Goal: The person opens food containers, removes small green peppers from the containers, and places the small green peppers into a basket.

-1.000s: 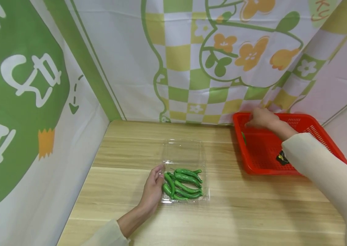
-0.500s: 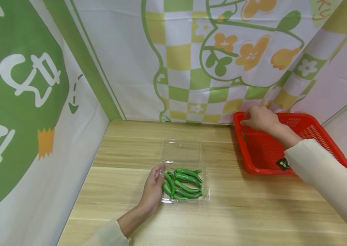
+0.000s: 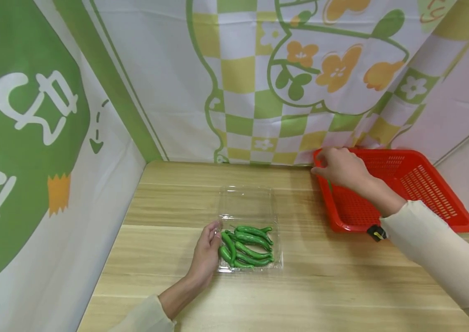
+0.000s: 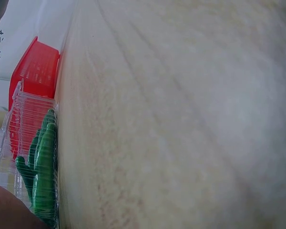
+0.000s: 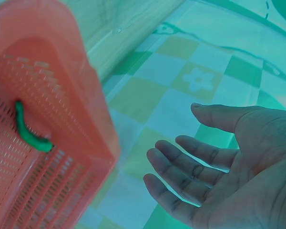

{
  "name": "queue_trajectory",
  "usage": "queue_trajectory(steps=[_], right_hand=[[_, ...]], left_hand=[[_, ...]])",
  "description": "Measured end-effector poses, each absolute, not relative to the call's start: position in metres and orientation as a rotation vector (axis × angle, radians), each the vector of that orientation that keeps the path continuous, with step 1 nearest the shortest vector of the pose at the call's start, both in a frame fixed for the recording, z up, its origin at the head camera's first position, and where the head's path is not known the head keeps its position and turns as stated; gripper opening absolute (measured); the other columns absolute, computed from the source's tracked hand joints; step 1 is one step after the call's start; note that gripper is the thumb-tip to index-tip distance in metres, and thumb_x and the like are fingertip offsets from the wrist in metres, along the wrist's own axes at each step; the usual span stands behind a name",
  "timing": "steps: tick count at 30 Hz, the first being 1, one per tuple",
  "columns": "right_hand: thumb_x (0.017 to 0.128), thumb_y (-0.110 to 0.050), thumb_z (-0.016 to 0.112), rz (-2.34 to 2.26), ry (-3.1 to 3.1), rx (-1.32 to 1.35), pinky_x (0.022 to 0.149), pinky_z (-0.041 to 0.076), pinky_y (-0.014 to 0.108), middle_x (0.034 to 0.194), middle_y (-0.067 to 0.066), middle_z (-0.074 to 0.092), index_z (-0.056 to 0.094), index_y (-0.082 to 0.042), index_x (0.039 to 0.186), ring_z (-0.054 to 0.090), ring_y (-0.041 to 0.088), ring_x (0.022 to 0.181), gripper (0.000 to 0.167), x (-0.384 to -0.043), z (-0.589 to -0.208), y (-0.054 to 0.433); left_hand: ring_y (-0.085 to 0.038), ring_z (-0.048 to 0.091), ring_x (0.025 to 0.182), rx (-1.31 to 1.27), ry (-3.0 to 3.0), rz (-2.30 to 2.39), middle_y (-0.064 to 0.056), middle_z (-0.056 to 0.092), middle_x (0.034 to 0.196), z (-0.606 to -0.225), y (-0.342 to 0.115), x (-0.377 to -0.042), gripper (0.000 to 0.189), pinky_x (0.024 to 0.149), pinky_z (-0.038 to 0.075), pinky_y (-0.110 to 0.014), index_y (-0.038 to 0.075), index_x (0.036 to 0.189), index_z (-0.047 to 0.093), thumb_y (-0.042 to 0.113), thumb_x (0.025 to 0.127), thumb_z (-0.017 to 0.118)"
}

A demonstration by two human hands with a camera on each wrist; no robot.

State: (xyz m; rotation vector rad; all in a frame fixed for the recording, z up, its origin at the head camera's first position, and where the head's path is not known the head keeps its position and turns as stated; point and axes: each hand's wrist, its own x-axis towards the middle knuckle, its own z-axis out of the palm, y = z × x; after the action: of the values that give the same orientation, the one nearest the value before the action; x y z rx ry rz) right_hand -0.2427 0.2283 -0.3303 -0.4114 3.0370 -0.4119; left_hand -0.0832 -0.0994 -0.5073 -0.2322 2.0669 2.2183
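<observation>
My left hand [image 3: 207,251] holds the left edge of a clear plastic clamshell box [image 3: 277,265] with its lid folded back. Several green chili peppers [image 3: 252,239] lie in the box; they also show through its wall [image 4: 44,167] in the left wrist view. My right hand [image 3: 342,170] is over the left rim of a red plastic basket [image 3: 418,159]. In the right wrist view the right hand [image 5: 229,167] holds nothing, its fingers spread and relaxed. One green chili pepper [image 5: 31,131] lies inside the basket, mostly hidden by the hand in the head view.
The box and basket stand on a light wooden table [image 3: 168,193], the basket at the back right. A printed curtain [image 3: 238,78] hangs behind the table, and a green and white sheet [image 3: 18,138] closes the left side. A black wrist device [image 3: 376,233] shows by the right sleeve.
My right hand has moved left and a little toward me, from inside the basket to over its left rim. My left hand and the box have stayed in place.
</observation>
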Motion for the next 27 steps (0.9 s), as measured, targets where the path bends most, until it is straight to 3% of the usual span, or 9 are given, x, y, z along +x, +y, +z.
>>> queue_trajectory(steps=[3,6,18,27], right_hand=[[0.096,-0.026,0.074,-0.424,3.032,-0.452,0.064,0.059,0.055,0.098,0.013,0.075,0.073,-0.005,0.114,0.07,0.034,0.081,0.028,-0.236,-0.331,0.222],[0.096,-0.025,0.076,-0.438,3.029,-0.512,0.062,0.057,0.05,0.092,0.009,0.074,0.073,-0.004,0.113,0.066,0.029,0.075,0.027,-0.229,-0.334,0.214],[0.094,-0.022,0.08,-0.536,2.983,-0.678,0.088,0.062,0.056,0.109,0.017,0.078,0.074,0.0,0.12,0.073,0.034,0.102,0.034,-0.202,-0.352,0.188],[0.09,-0.021,0.085,-0.525,2.962,-0.796,0.079,0.065,0.049,0.103,0.013,0.078,0.075,-0.001,0.115,0.075,0.029,0.094,0.033,-0.185,-0.366,0.168]], left_hand=[[-0.043,0.024,0.158,-0.225,2.069,2.222,-0.024,0.03,0.17,-0.507,-0.099,-0.083,0.047,0.131,0.02,-0.053,-0.005,0.159,0.031,0.002,0.112,0.036],[-0.043,0.024,0.158,-0.227,2.068,2.225,-0.025,0.03,0.17,-0.506,-0.099,-0.083,0.047,0.131,0.02,-0.053,-0.005,0.159,0.031,0.002,0.112,0.036],[-0.042,0.025,0.158,-0.227,2.064,2.234,-0.024,0.03,0.17,-0.507,-0.098,-0.083,0.047,0.131,0.021,-0.052,-0.005,0.159,0.032,0.001,0.112,0.035],[-0.042,0.025,0.158,-0.239,2.065,2.227,-0.024,0.029,0.171,-0.505,-0.098,-0.082,0.048,0.131,0.022,-0.053,-0.004,0.16,0.032,0.003,0.113,0.035]])
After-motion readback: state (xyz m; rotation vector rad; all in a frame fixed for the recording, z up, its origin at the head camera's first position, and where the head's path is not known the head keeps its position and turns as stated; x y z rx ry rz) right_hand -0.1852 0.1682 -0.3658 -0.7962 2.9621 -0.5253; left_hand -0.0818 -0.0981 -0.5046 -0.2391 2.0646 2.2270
